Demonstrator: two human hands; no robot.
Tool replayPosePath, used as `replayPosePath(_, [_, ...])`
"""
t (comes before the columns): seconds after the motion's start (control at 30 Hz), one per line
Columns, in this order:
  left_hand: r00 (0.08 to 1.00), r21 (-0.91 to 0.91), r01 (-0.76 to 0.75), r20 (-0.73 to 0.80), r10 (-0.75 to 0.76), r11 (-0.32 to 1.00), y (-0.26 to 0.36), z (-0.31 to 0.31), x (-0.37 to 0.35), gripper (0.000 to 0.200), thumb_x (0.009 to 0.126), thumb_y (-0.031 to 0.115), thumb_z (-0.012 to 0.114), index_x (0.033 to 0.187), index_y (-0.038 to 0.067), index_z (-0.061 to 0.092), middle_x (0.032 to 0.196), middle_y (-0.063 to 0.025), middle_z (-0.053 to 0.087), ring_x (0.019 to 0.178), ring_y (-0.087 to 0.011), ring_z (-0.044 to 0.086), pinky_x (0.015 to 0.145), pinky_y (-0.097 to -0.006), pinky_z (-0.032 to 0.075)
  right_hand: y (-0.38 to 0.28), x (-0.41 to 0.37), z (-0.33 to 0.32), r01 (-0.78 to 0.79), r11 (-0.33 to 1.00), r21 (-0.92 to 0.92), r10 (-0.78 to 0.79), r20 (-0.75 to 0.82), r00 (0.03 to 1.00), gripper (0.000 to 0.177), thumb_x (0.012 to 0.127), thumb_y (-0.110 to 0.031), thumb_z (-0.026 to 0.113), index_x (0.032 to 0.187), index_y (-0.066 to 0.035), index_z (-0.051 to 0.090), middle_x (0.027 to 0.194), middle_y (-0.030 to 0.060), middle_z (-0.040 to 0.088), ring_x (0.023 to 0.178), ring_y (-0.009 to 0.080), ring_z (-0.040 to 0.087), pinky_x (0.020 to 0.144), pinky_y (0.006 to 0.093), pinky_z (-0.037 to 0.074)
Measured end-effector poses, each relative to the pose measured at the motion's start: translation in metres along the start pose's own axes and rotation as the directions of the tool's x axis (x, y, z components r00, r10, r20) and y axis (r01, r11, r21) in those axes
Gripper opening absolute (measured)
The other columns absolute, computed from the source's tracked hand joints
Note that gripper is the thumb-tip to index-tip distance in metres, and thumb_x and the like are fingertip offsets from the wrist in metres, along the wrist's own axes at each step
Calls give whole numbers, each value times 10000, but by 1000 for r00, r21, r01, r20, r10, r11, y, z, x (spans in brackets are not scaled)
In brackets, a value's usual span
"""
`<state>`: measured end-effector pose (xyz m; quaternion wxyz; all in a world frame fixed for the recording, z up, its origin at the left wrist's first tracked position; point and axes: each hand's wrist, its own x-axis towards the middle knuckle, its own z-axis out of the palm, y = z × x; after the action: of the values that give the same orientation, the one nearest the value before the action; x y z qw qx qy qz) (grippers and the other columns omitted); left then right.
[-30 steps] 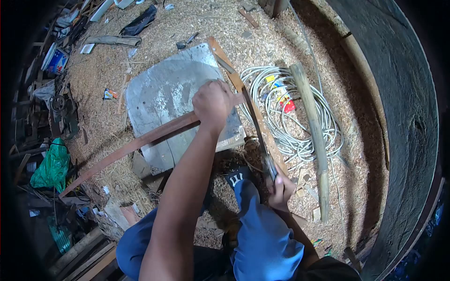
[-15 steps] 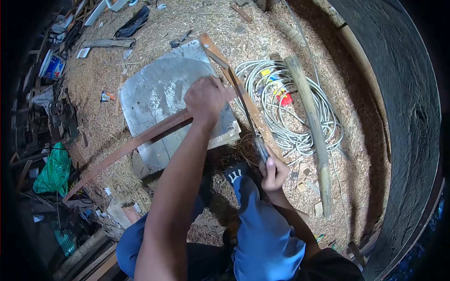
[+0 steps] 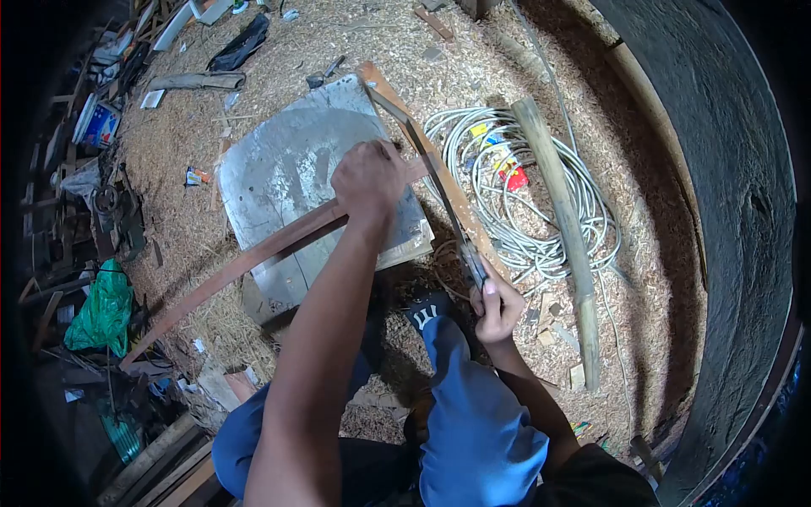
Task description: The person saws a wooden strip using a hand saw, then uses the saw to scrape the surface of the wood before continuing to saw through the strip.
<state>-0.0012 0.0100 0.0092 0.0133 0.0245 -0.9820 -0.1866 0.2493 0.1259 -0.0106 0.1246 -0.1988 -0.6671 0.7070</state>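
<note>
My left hand (image 3: 369,179) is closed around a long reddish wooden strip (image 3: 274,242), pressing it down on a block topped with worn sheet metal (image 3: 253,165). The strip's short end sticks out past the block's right side, and its long end slopes down to the lower left. In my right hand (image 3: 498,306) is the handle of a long, narrow saw (image 3: 443,198). Its dark blade points away from me and crosses the strip near the short end. A flat brown board (image 3: 389,84) lies beneath the blade, beside the block.
A coil of grey cable (image 3: 481,194) lies right of the board, with a wooden pole (image 3: 557,198) across it. Wood shavings cover the floor. A green plastic bag (image 3: 100,308) and scrap are at left. A large dark curved surface (image 3: 726,211) bounds the right side.
My right hand and the saw have shifted very slightly, along the blade's length. My left hand keeps its hold on the strip at the same place.
</note>
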Motion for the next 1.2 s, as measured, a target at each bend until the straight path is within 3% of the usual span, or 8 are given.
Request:
replayPosePath(0.23, [1000, 94, -24, 3, 23, 995, 1, -1, -2, 348, 936, 273, 539, 804, 49, 770, 859, -175, 741, 800, -377, 728, 738, -467, 586, -16, -24, -14, -84, 993, -86, 87, 34, 996, 460, 1053, -188, 445, 1382, 107, 574, 616, -25, 481, 525, 39, 395, 499, 235, 290])
replayPosePath(0.33, [999, 105, 13, 40, -18, 994, 3, -1, -1, 346, 940, 277, 537, 817, 56, 773, 884, -172, 744, 826, -375, 728, 770, -465, 583, 7, 0, 5, -7, 999, -39, 7, -7, 1000, 501, 1074, -238, 406, 1402, 112, 550, 586, -12, 461, 516, 61, 370, 497, 247, 269])
replayPosePath(0.43, [1000, 22, 6, 12, -7, 1000, 2, -4, -3, 370, 939, 313, 540, 866, 40, 779, 869, -247, 730, 835, -443, 717, 823, -516, 571, -11, -24, -10, -57, 994, -95, 61, 41, 997, 498, 1077, -244, 412, 1400, 108, 555, 576, -21, 448, 506, 59, 353, 493, 247, 264])
replayPosePath(0.57, [1000, 16, 13, 18, -14, 1000, 0, -2, -5, 368, 934, 310, 548, 854, 30, 773, 865, -245, 730, 834, -436, 721, 823, -512, 572, -10, -30, -17, -39, 995, -90, 41, 26, 999, 457, 1056, -210, 460, 1361, 101, 599, 607, -35, 501, 524, 38, 411, 492, 231, 300])
replayPosePath(0.6, [1000, 12, 0, 7, 0, 1000, -1, -1, -5, 365, 931, 311, 552, 848, 31, 771, 860, -242, 731, 827, -434, 722, 817, -511, 573, -1, -22, -11, 50, 984, -173, -43, 47, 998, 510, 1081, -271, 432, 1405, 103, 553, 592, -13, 489, 503, 50, 374, 484, 232, 267])
replayPosePath(0.7, [1000, 6, -13, -13, 13, 1000, -1, 1, -3, 361, 928, 313, 559, 835, 33, 767, 850, -238, 731, 812, -433, 723, 803, -510, 577, 22, -1, 3, 19, 1000, -11, -19, -10, 1000, 504, 1068, -266, 469, 1378, 118, 570, 629, 20, 525, 495, 54, 378, 484, 236, 290])
replayPosePath(1.03, [999, -4, -35, -10, 35, 999, -3, 3, -1, 360, 933, 301, 556, 791, 43, 762, 831, -244, 722, 784, -441, 714, 766, -510, 577, 5, -10, -5, 32, 996, -83, -31, 13, 999, 457, 1055, -204, 469, 1375, 100, 585, 586, -35, 485, 504, 35, 386, 484, 230, 272])
replayPosePath(1.2, [999, -5, -24, -33, 24, 1000, -4, 4, -3, 356, 935, 291, 558, 779, 41, 758, 807, -239, 718, 759, -439, 712, 742, -506, 576, 3, -10, -7, 10, 1000, 13, -10, 7, 1000, 468, 1060, -222, 478, 1394, 93, 572, 591, -30, 496, 503, 42, 399, 482, 232, 278])
